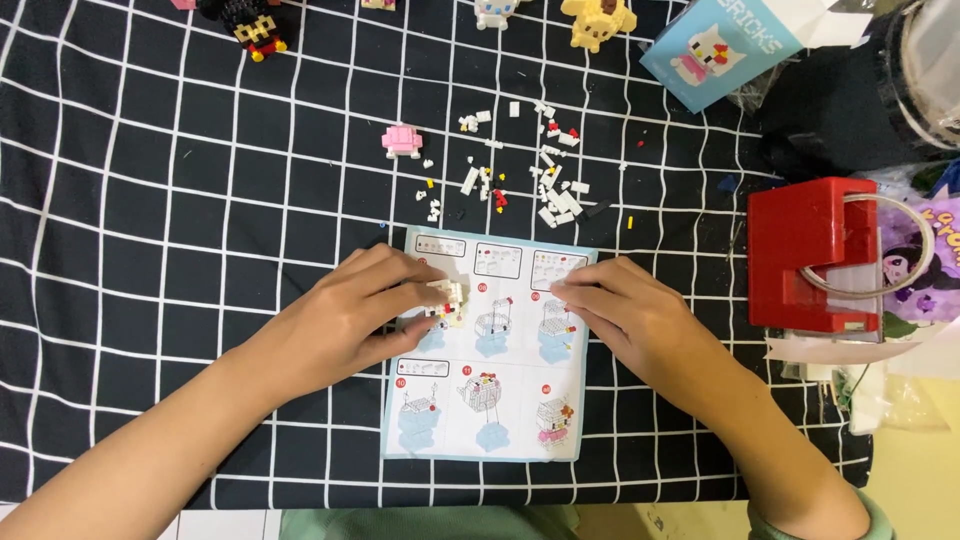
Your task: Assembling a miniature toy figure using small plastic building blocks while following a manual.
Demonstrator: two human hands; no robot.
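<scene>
Head view: left hand (345, 315) grips small block build (446, 303); right hand (625, 315) open on instruction sheet (485, 400). Squeeze could pop bricks loose.

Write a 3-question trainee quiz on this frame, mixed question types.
1. True or false: the left hand holds a small white brick model.
2. What lies under both hands? A) instruction sheet B) blue box C) red box
3. Where are the loose bricks relative to the sheet?

Key: 1 true; 2 A; 3 beyond its far edge, on the checked cloth.
</scene>
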